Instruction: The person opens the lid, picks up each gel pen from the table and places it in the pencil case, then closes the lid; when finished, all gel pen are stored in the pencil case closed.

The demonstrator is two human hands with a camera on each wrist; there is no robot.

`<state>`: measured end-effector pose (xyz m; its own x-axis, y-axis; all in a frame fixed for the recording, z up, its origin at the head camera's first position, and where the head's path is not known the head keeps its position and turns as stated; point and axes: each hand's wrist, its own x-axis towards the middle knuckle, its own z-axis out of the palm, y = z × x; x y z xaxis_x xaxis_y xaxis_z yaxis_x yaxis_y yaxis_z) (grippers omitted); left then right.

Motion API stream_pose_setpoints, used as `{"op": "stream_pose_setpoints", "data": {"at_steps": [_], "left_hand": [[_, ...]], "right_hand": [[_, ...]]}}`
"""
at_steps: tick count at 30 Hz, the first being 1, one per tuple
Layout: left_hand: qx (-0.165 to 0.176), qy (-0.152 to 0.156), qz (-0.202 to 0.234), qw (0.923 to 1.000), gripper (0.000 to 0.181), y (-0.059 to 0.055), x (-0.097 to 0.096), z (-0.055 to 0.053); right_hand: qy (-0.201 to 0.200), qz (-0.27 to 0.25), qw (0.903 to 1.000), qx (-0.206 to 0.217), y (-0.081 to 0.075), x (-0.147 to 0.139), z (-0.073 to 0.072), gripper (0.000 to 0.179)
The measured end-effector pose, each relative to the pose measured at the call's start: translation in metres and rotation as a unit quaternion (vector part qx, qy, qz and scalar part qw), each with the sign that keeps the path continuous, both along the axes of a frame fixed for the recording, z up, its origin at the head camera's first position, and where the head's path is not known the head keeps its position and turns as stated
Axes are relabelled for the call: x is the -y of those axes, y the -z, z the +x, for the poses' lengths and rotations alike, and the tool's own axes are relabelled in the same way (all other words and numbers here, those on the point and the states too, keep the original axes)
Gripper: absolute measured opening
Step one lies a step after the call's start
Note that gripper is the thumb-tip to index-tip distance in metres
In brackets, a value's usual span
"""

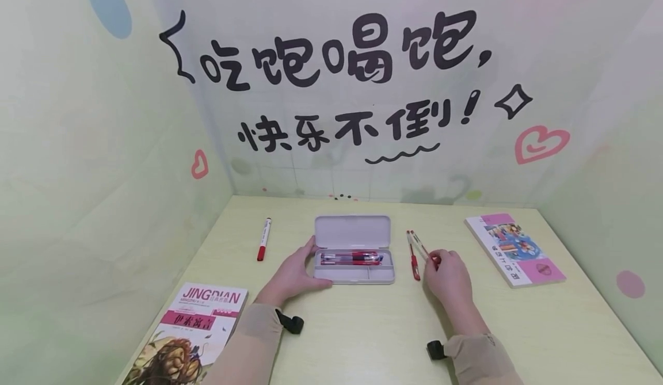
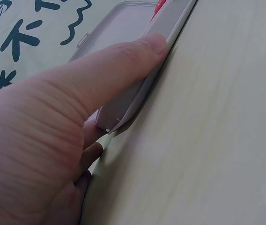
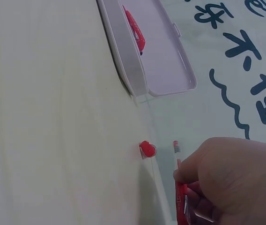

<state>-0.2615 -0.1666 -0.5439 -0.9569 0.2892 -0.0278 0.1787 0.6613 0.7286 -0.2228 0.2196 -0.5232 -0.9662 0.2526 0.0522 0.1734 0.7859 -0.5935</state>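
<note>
A pale lilac pencil case (image 1: 342, 274) lies on the table with its lid raised at the back. Several red and dark pens (image 1: 352, 256) lie in its rear compartment. My left hand (image 1: 295, 275) grips the case's left end, the thumb (image 2: 123, 65) along the front wall and the other fingers round behind. To the right of the case, my right hand (image 1: 449, 278) pinches a red gel pen (image 3: 179, 199), whose slim pale end slants up and leftward. Another red pen (image 1: 415, 267) lies on the table just left of that hand.
A red-capped white marker (image 1: 264, 239) lies left of the case. One book (image 1: 207, 316) lies at the front left, a pink-and-white book (image 1: 513, 250) at the right. Fabric walls with printed writing (image 1: 357, 57) stand behind and on both sides of the table (image 1: 362, 339).
</note>
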Motion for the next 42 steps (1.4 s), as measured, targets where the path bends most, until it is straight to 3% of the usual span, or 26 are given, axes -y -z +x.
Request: {"op": "stream_pose_setpoints", "data": {"at_steps": [6, 9, 13, 18, 29, 42], "left_hand": [[-0.001, -0.003, -0.001, 1.0000, 0.140, 0.000, -0.001, -0.001], [-0.001, -0.004, -0.002, 1.0000, 0.140, 0.000, -0.001, -0.002], [0.001, -0.001, 0.005, 1.0000, 0.140, 0.000, -0.002, -0.002], [0.001, -0.001, 0.011, 0.9999, 0.140, 0.001, -0.003, -0.002], [0.003, -0.005, 0.006, 1.0000, 0.140, 0.000, -0.002, 0.000], [0.001, -0.002, 0.008, 1.0000, 0.138, 0.002, -0.001, -0.001]], "right_hand": [[-0.011, -0.006, 0.9969, -0.078, -0.011, 0.016, -0.005, 0.029], [-0.030, -0.008, 0.9948, -0.097, -0.013, 0.028, -0.009, 0.027], [-0.059, -0.006, 0.9933, -0.099, -0.014, 0.046, -0.013, 0.025], [-0.093, 0.031, 0.9902, -0.099, -0.014, 0.067, -0.019, 0.023], [-0.164, 0.137, 0.9693, -0.120, -0.011, 0.101, -0.026, 0.012], [-0.212, 0.193, 0.9497, -0.126, -0.012, 0.129, -0.031, 0.010]]}}
